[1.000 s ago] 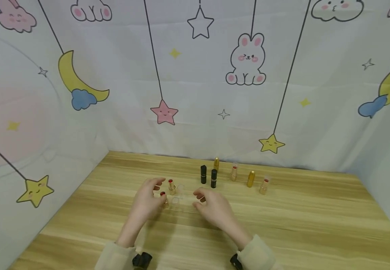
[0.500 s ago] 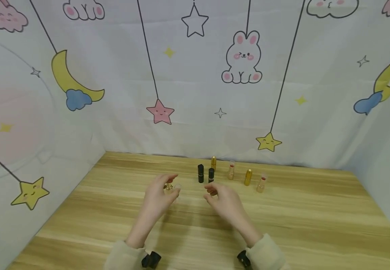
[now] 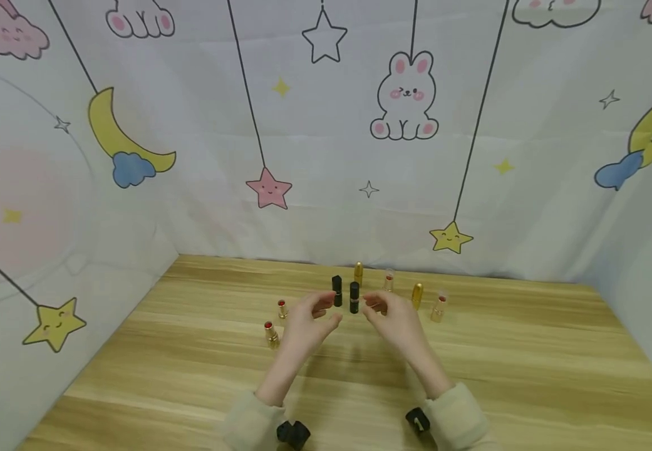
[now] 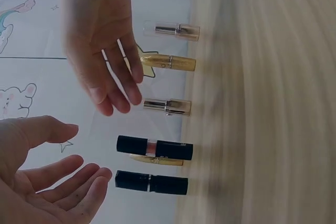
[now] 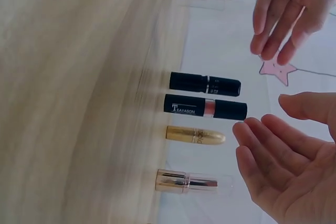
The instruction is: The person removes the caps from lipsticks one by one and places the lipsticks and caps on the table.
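Two black lipstick tubes, one with a pinkish band (image 3: 354, 299) and one all dark (image 3: 337, 291), stand upright at the middle of the table. My left hand (image 3: 305, 321) hovers just left of them, fingers loosely bent and holding nothing. On their other side my right hand (image 3: 398, 319) hangs with relaxed fingers, also holding nothing. In the left wrist view, the palms of the left hand (image 4: 58, 182) and right hand (image 4: 105, 40) show bare. Behind the left hand, two gold lipsticks with red tips (image 3: 271, 335) stand on the table; the clear caps beside them are hidden.
Behind the black tubes stands a gold bullet-shaped lipstick (image 3: 358, 272). To the right are another gold one (image 3: 418, 295) and two clear-capped lipsticks (image 3: 438, 308), the nearer partly behind my right hand. A printed white cloth (image 3: 218, 219) closes off the table's back and sides.
Both hands have moved right, my left hand passing from the red-tipped lipsticks to the black tubes. The red-tipped lipsticks show again on its left. Nothing was picked up.
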{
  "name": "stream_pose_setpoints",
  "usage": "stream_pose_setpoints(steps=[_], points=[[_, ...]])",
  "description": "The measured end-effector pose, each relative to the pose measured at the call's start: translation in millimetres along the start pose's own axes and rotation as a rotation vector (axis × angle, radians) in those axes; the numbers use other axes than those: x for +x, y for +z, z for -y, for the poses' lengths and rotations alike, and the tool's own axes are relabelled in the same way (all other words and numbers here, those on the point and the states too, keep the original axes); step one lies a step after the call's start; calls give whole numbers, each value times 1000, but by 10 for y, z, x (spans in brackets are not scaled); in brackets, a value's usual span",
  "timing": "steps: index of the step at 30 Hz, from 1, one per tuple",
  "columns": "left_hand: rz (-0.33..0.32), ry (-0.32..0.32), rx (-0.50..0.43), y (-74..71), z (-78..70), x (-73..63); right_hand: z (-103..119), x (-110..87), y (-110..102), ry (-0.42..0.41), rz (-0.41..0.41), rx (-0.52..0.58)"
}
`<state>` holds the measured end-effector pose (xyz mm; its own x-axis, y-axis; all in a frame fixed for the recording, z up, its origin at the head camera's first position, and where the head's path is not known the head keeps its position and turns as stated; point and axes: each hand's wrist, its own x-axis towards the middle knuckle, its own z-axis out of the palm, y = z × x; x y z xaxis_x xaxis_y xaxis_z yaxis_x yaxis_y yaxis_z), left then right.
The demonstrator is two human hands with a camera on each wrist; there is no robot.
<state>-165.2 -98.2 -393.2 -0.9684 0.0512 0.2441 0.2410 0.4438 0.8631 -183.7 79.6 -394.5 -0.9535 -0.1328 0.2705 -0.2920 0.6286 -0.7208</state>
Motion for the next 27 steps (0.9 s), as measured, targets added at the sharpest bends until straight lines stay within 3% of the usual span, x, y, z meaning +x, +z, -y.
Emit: stream_pose_setpoints(steps=[6, 12, 19, 27], points=[[27, -52, -34, 257, 83, 84, -102, 69, 0, 15, -1, 64], [-20, -104, -15, 427, 172, 176, -169, 172, 54, -2, -13, 90], [-81, -170, -21, 545, 268, 271, -218, 278, 135, 10, 7, 117], [-74, -236, -33, 617, 335, 340, -225, 374, 184, 16, 14, 151]])
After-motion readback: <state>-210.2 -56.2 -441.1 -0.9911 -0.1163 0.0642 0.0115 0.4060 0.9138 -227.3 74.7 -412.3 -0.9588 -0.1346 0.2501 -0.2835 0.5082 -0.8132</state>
